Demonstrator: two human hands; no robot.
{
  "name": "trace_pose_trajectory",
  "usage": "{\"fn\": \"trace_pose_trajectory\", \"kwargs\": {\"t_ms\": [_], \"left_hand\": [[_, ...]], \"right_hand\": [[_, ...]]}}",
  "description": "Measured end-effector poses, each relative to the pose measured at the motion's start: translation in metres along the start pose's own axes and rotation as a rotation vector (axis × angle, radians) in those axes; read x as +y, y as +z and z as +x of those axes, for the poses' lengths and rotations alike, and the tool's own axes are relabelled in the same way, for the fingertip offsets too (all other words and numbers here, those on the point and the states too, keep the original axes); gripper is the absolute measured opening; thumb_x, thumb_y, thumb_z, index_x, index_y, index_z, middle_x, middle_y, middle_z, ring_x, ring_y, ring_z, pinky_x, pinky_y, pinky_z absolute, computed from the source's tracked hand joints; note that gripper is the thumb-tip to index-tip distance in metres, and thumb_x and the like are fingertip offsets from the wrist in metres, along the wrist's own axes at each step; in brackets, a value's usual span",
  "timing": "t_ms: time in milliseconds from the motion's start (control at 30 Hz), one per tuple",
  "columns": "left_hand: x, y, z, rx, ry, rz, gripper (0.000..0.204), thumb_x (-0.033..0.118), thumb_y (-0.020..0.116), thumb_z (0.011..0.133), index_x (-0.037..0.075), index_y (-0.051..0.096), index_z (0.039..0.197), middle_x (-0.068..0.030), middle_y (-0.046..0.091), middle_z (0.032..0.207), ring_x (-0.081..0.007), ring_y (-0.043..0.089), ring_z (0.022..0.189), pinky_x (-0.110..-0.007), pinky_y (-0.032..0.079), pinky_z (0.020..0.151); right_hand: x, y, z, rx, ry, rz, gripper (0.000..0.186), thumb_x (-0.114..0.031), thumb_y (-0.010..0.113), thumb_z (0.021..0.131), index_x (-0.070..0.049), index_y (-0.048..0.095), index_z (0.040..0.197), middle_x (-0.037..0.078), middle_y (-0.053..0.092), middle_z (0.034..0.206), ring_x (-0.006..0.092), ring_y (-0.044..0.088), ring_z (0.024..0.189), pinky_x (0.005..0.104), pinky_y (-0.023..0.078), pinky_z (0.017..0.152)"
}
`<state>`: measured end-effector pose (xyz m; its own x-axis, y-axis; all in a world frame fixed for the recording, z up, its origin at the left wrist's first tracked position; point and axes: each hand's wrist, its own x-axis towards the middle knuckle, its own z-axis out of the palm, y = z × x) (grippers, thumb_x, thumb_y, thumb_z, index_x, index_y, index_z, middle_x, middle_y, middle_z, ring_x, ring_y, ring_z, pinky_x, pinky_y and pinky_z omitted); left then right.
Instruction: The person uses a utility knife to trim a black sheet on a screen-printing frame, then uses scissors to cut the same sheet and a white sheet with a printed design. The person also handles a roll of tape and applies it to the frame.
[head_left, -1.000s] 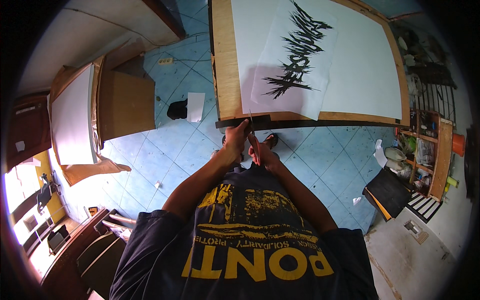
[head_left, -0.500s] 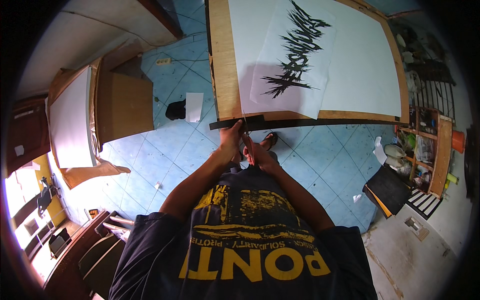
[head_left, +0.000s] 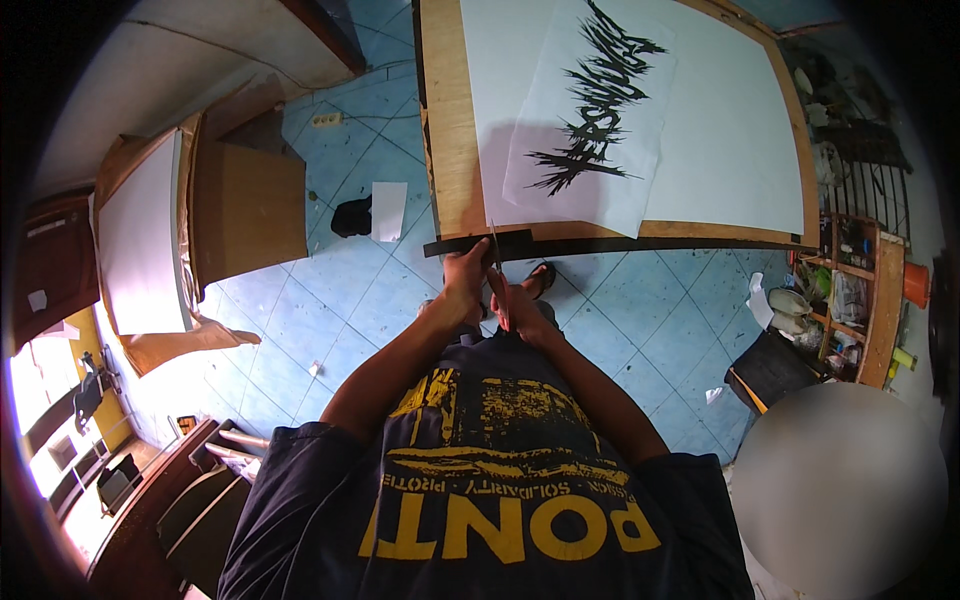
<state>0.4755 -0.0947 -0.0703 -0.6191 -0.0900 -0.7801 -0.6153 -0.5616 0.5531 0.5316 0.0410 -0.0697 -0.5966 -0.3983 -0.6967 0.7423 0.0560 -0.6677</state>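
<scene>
A wooden-framed board (head_left: 448,120) carries a white sheet (head_left: 720,130), and on that lies a smaller sheet with a jagged black design (head_left: 600,110). A black strip (head_left: 620,243) runs along the board's near edge. My left hand (head_left: 460,288) reaches up to the strip's left part, fingers closed at its edge. My right hand (head_left: 520,312) sits just beside it, closed around a thin, long blade-like tool (head_left: 497,258) whose tip points up onto the strip. The two hands touch each other below the board edge.
Blue tiled floor (head_left: 350,290) lies below, with a foot in a sandal (head_left: 540,275) under the board. A brown box with a white panel (head_left: 240,210) stands to the left. A cluttered wooden shelf (head_left: 870,290) is on the right, and a paper scrap (head_left: 388,208) lies on the floor.
Both hands stay together at the strip and have hardly shifted. The thin tool's tip now reaches a little higher onto the black strip.
</scene>
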Motion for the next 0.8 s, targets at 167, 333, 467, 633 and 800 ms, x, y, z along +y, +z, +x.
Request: {"fn": "trace_pose_trajectory", "kwargs": {"t_ms": [167,333,467,633,800], "left_hand": [[0.000,0.002,0.000,0.021,-0.030,0.001,0.019,0.014,0.069,0.087,-0.004,0.065,0.092,-0.0095,0.066,0.085,-0.0183,0.064,0.073,-0.031,0.049,0.060],[-0.003,0.004,0.001,0.030,-0.004,-0.032,0.020,0.015,0.069,0.087,-0.004,0.065,0.090,-0.0102,0.066,0.086,-0.0180,0.063,0.073,-0.030,0.048,0.061],[-0.002,0.003,0.000,0.018,-0.031,-0.033,0.019,0.013,0.068,0.088,-0.005,0.063,0.090,-0.0114,0.066,0.087,-0.0193,0.064,0.075,-0.030,0.049,0.064],[-0.001,0.008,-0.006,0.049,0.010,-0.179,0.020,0.011,0.064,0.089,-0.008,0.060,0.094,-0.0144,0.067,0.088,-0.0213,0.065,0.075,-0.030,0.051,0.062],[-0.002,-0.013,0.007,-0.001,0.006,-0.004,0.019,0.011,0.062,0.090,-0.008,0.059,0.093,-0.0178,0.066,0.088,-0.0228,0.068,0.075,-0.027,0.053,0.057]], "right_hand": [[-0.002,0.000,-0.003,0.014,-0.025,0.083,0.043,-0.033,0.057,0.093,-0.005,0.058,0.061,0.004,0.056,0.055,0.0122,0.054,0.045,0.0264,0.038,0.042],[-0.003,0.001,-0.003,0.088,-0.018,-0.060,0.048,-0.038,0.056,0.093,-0.003,0.058,0.060,0.004,0.054,0.052,0.0137,0.053,0.043,0.0277,0.036,0.041],[0.001,-0.004,-0.002,0.015,-0.054,0.002,0.049,-0.042,0.056,0.092,-0.003,0.056,0.063,0.004,0.052,0.050,0.0141,0.052,0.041,0.0283,0.037,0.039],[-0.002,-0.012,0.002,-0.036,0.031,-0.051,0.059,-0.060,0.052,0.089,-0.004,0.052,0.072,0.000,0.045,0.051,0.0120,0.048,0.039,0.0256,0.038,0.037],[-0.018,-0.014,0.003,-0.082,0.135,0.010,0.075,-0.078,0.038,0.084,-0.005,0.053,0.079,-0.001,0.045,0.055,0.0105,0.048,0.042,0.0245,0.038,0.040]]}}
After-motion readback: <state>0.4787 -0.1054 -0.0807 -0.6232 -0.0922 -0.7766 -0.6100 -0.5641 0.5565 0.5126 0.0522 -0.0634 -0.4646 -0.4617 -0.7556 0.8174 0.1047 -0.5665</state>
